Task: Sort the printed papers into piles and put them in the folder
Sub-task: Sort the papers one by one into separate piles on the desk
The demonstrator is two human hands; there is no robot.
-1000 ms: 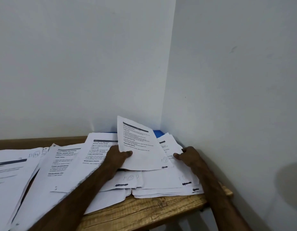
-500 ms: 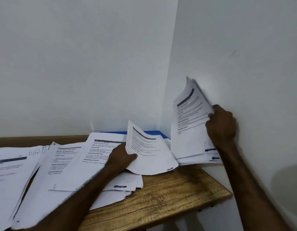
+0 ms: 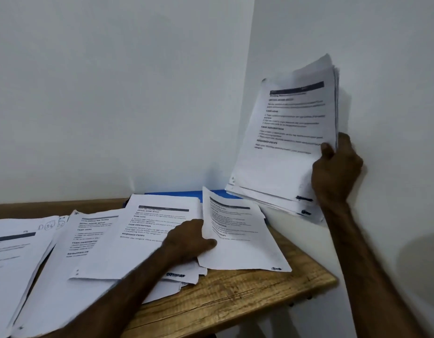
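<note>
Your right hand (image 3: 335, 172) holds a thick stack of printed papers (image 3: 281, 152) up on end at 2 o'clock, with the print facing you. Your left hand (image 3: 189, 237) pinches one bent sheet (image 3: 242, 242) at 5 o'clock. More white piles (image 3: 138, 240) lie flat and overlapping at 8 o'clock, and a blue folder (image 3: 172, 193) peeks out at their 12 o'clock edge.

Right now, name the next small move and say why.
Probably lay the single sheet flat on the bare corner of the wooden table: the left hand grips its edge, and the right hand holds the paper stack raised upright off the table.
</note>
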